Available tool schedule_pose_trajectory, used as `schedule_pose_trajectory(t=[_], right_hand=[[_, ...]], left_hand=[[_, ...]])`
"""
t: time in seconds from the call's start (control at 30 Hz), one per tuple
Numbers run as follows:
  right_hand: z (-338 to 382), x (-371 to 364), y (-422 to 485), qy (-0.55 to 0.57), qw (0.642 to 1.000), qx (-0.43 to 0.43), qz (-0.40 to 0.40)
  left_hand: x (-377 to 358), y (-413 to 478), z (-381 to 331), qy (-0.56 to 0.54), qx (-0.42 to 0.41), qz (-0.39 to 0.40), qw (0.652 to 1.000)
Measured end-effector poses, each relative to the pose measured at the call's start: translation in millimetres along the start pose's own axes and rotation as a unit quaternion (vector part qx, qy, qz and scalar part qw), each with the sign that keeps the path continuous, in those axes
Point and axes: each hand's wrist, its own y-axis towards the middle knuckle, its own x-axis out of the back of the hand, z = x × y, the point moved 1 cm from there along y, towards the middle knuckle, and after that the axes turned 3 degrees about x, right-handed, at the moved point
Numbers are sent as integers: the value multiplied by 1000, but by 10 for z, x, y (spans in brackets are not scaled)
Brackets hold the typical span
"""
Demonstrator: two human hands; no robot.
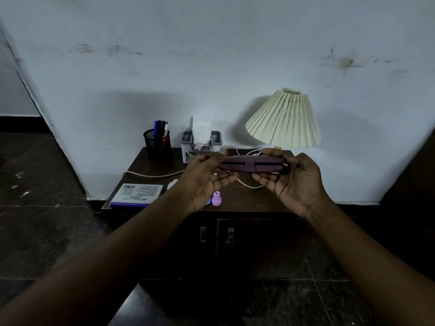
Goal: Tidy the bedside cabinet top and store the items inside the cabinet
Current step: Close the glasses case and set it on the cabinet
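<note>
A long dark purple case (pixel 250 164) is held level above the dark wooden bedside cabinet top (pixel 237 198). My left hand (pixel 204 180) pinches its left end with thumb and fingers. My right hand (pixel 292 180) grips its right end. On the top lie a blue-edged book (pixel 137 192), a small lilac bottle-shaped piece (pixel 216 198) and a white cable (pixel 153 175). Both cabinet doors (pixel 256 245) below are closed.
At the back stand a black mesh pen pot (pixel 158 147), a grey organiser (pixel 202 143) with a glass in front of it, and a cream pleated lamp (pixel 284 120). The white wall is right behind. Dark tiled floor surrounds the cabinet.
</note>
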Motion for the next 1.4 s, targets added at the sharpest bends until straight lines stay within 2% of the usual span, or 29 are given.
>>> schedule_pose_trajectory(t=[0.2,0.4,0.57,0.7,0.77,0.83,0.9,0.97,1.03,1.13,1.23,1.27,1.4], right_hand=[[-129,-61,63,-91,994,12,-53],[-143,-41,80,-77,994,-15,-78],[-139,-35,83,-88,989,-2,-123],[-118,7,71,-116,987,-19,-106],[-80,58,61,-216,974,-9,-67],[-35,142,51,-374,927,26,-14],[23,194,12,-526,848,50,39],[88,234,-8,-634,768,62,74],[155,279,-10,-699,707,63,91],[223,445,23,-733,669,48,116],[122,629,60,-792,592,29,146],[67,658,67,-803,576,24,151],[-67,689,92,-791,590,44,157]], left_hand=[[23,39,93,-2,-13,-61,998],[-36,30,140,-22,-8,-72,997],[-81,11,145,-20,-14,-84,996],[-112,-2,170,-26,-14,-89,996],[-114,-7,179,-19,-16,-88,996],[-101,-9,191,3,-23,-84,996],[-89,0,209,16,-22,-78,997],[-76,13,213,19,0,-79,997],[-75,12,201,54,23,-84,995],[-40,13,223,134,41,-97,985],[-4,4,278,174,39,-107,978],[-3,-6,286,180,40,-108,977],[-48,-52,256,164,24,-114,979]])
